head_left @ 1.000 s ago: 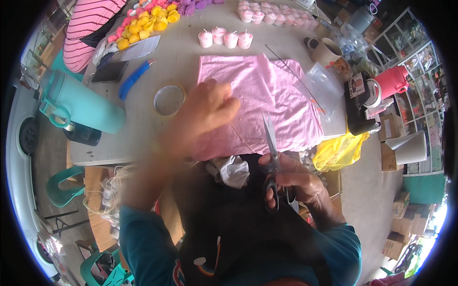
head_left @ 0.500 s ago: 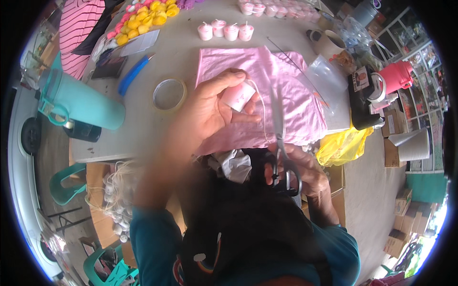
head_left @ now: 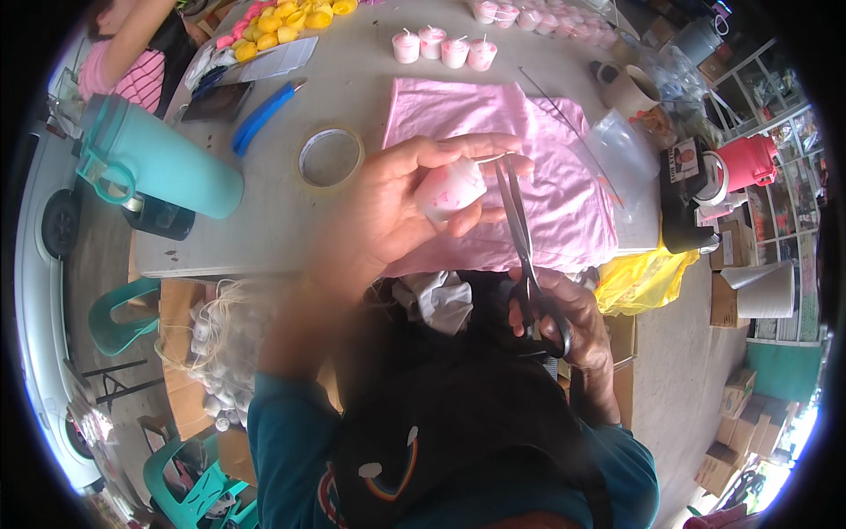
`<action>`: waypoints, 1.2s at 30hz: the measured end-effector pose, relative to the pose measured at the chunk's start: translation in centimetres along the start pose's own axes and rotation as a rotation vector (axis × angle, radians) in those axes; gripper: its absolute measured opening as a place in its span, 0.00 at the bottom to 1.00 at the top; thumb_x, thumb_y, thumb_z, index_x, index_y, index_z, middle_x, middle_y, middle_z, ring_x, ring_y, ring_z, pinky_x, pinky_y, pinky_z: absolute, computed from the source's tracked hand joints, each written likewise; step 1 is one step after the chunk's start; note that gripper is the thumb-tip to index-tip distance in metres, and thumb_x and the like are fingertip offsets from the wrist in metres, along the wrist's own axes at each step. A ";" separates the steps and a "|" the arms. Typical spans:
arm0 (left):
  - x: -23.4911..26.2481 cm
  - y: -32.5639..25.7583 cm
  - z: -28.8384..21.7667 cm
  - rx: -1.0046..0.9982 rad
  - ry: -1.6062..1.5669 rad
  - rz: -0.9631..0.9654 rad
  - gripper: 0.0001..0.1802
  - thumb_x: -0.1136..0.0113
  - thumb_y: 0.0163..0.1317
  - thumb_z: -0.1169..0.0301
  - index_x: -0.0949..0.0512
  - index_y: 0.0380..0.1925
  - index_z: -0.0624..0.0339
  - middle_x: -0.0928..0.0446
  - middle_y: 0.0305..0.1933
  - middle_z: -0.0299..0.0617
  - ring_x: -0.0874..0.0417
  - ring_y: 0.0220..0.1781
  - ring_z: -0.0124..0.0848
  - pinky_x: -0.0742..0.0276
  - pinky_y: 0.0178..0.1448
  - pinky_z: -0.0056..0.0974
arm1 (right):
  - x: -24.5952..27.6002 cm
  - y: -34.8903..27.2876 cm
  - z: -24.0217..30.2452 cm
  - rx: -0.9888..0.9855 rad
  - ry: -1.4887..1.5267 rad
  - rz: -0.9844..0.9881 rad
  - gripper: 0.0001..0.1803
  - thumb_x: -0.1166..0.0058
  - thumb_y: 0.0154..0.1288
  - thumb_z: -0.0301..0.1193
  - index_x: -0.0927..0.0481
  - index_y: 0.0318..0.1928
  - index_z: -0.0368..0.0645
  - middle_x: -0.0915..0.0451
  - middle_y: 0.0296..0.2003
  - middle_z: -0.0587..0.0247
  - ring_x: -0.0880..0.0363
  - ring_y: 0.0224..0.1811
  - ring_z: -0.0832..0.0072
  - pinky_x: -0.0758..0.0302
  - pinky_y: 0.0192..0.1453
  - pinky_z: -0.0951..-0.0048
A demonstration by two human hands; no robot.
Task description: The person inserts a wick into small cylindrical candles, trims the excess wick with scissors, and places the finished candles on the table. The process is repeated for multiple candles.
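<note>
My left hand point(head_left: 401, 207) holds a small pink-and-white candle point(head_left: 449, 189) with a thin white wick sticking out to the right. My right hand point(head_left: 564, 322) grips black-handled scissors point(head_left: 522, 247); their blades point up and sit at the wick, right beside the candle. Both hands hover over a pink cloth point(head_left: 529, 150) spread on the grey table point(head_left: 352, 79).
Several small pink candles point(head_left: 443, 48) stand at the far side of the cloth. A tape roll point(head_left: 328, 159), a blue cutter point(head_left: 263, 115), a teal bottle point(head_left: 154, 159), yellow pieces point(head_left: 286, 22) and a clear plastic bag point(head_left: 621, 154) lie on the table. Another person's arm point(head_left: 132, 35) is at the top left.
My left hand picked a candle off the table and raised it toward me. The scissors in my right hand came up until their blades reached the wick.
</note>
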State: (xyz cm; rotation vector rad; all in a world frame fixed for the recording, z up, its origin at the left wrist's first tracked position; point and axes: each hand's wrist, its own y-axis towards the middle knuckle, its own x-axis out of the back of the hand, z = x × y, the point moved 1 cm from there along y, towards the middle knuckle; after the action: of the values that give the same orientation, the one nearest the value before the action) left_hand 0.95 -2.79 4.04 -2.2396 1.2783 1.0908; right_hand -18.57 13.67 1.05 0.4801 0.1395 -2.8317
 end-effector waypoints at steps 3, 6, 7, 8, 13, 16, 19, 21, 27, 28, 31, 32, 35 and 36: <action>0.0 0.1 0.4 0.006 -0.055 -0.043 0.37 0.55 0.61 0.61 0.43 0.65 0.77 0.40 0.68 0.65 0.28 0.18 0.29 0.29 0.60 0.51 | -0.4 0.2 0.1 0.014 -0.064 -0.020 0.32 0.41 0.64 0.30 0.35 0.65 0.34 0.21 0.38 0.61 0.25 0.39 0.79 0.29 0.46 0.78; 0.1 0.1 0.5 0.009 -0.065 -0.045 0.37 0.55 0.60 0.61 0.43 0.65 0.77 0.39 0.68 0.65 0.28 0.19 0.29 0.27 0.58 0.49 | -0.5 0.4 0.2 -0.022 -0.082 -0.050 0.30 0.43 0.65 0.28 0.34 0.65 0.35 0.21 0.37 0.62 0.25 0.38 0.81 0.29 0.45 0.79; 0.1 0.0 0.5 0.013 -0.054 -0.041 0.37 0.55 0.60 0.61 0.43 0.65 0.77 0.40 0.68 0.65 0.28 0.19 0.29 0.26 0.57 0.49 | -0.6 0.4 0.2 -0.028 -0.097 -0.049 0.29 0.44 0.65 0.27 0.34 0.65 0.36 0.21 0.37 0.62 0.25 0.38 0.81 0.29 0.45 0.80; 0.2 0.0 0.4 0.016 -0.027 -0.038 0.37 0.55 0.60 0.61 0.43 0.65 0.77 0.40 0.68 0.64 0.28 0.19 0.29 0.26 0.56 0.48 | -0.6 0.5 0.3 -0.008 -0.084 -0.045 0.28 0.45 0.65 0.26 0.34 0.65 0.36 0.21 0.37 0.62 0.25 0.38 0.81 0.29 0.44 0.80; 0.1 -0.2 0.4 0.005 -0.034 -0.062 0.36 0.55 0.60 0.61 0.40 0.64 0.77 0.39 0.68 0.64 0.27 0.18 0.30 0.25 0.54 0.47 | -0.5 0.8 0.2 0.019 -0.174 -0.036 0.27 0.46 0.66 0.24 0.33 0.65 0.36 0.21 0.35 0.63 0.25 0.37 0.82 0.28 0.44 0.80; 0.1 -0.2 0.2 0.004 -0.024 -0.074 0.35 0.55 0.60 0.61 0.39 0.64 0.76 0.39 0.68 0.64 0.27 0.18 0.30 0.24 0.54 0.47 | -0.6 0.8 0.0 0.025 -0.185 -0.050 0.27 0.45 0.65 0.24 0.32 0.64 0.36 0.21 0.34 0.63 0.25 0.36 0.82 0.28 0.43 0.80; 0.0 -0.1 0.1 0.001 -0.003 -0.081 0.34 0.55 0.61 0.61 0.38 0.63 0.76 0.39 0.68 0.64 0.26 0.18 0.31 0.24 0.54 0.47 | -0.7 0.7 -0.1 0.037 -0.192 -0.087 0.27 0.44 0.65 0.25 0.32 0.64 0.36 0.21 0.34 0.64 0.26 0.34 0.82 0.27 0.42 0.80; -0.1 -0.1 0.1 0.005 0.016 -0.082 0.34 0.55 0.61 0.61 0.37 0.63 0.76 0.39 0.68 0.64 0.26 0.18 0.31 0.24 0.54 0.47 | -0.8 0.7 -0.2 0.042 -0.184 -0.107 0.27 0.44 0.65 0.25 0.32 0.64 0.35 0.21 0.33 0.64 0.26 0.33 0.82 0.27 0.41 0.80; 0.0 -0.4 0.0 0.004 0.027 -0.093 0.33 0.56 0.62 0.62 0.37 0.63 0.76 0.39 0.68 0.64 0.26 0.20 0.31 0.24 0.53 0.45 | -1.0 1.2 -0.1 0.038 -0.179 -0.098 0.27 0.44 0.66 0.27 0.32 0.63 0.35 0.22 0.31 0.64 0.26 0.31 0.82 0.28 0.40 0.80; 0.0 -0.4 0.0 0.001 0.043 -0.092 0.33 0.56 0.62 0.62 0.38 0.63 0.76 0.39 0.68 0.64 0.26 0.20 0.31 0.24 0.53 0.44 | -1.0 1.3 -0.1 0.026 -0.172 -0.085 0.27 0.43 0.66 0.28 0.32 0.63 0.35 0.22 0.31 0.64 0.26 0.31 0.81 0.28 0.40 0.80; -0.1 -0.6 -0.1 0.004 0.024 -0.068 0.34 0.57 0.63 0.62 0.40 0.65 0.76 0.39 0.69 0.63 0.26 0.20 0.31 0.26 0.56 0.45 | -1.2 1.7 0.2 0.071 -0.071 -0.064 0.29 0.41 0.64 0.32 0.32 0.63 0.35 0.22 0.31 0.64 0.27 0.31 0.81 0.28 0.39 0.79; -0.2 -0.6 0.0 0.014 0.000 -0.078 0.34 0.57 0.63 0.62 0.40 0.65 0.76 0.39 0.69 0.62 0.25 0.21 0.31 0.27 0.57 0.45 | -1.3 1.8 0.2 0.071 -0.025 -0.066 0.30 0.41 0.64 0.33 0.32 0.63 0.35 0.23 0.30 0.64 0.27 0.30 0.80 0.28 0.39 0.79; -0.4 -0.8 0.1 0.002 -0.104 -0.032 0.35 0.58 0.63 0.62 0.42 0.66 0.76 0.40 0.69 0.62 0.25 0.21 0.30 0.30 0.62 0.47 | -1.3 1.9 0.5 0.098 -0.077 -0.101 0.31 0.40 0.63 0.36 0.32 0.63 0.36 0.23 0.31 0.63 0.27 0.30 0.80 0.30 0.37 0.79; -0.4 -0.8 0.1 -0.007 -0.103 -0.033 0.35 0.58 0.63 0.62 0.42 0.66 0.75 0.40 0.69 0.61 0.25 0.21 0.30 0.31 0.63 0.48 | -1.3 2.0 0.5 0.079 -0.100 -0.092 0.30 0.41 0.63 0.35 0.32 0.62 0.36 0.23 0.31 0.62 0.27 0.30 0.79 0.31 0.36 0.79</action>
State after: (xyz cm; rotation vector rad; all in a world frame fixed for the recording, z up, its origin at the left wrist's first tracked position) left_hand 1.47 -2.06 4.26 -2.1710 1.1938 1.1847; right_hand -17.04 12.02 1.88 0.3567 0.0309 -2.9531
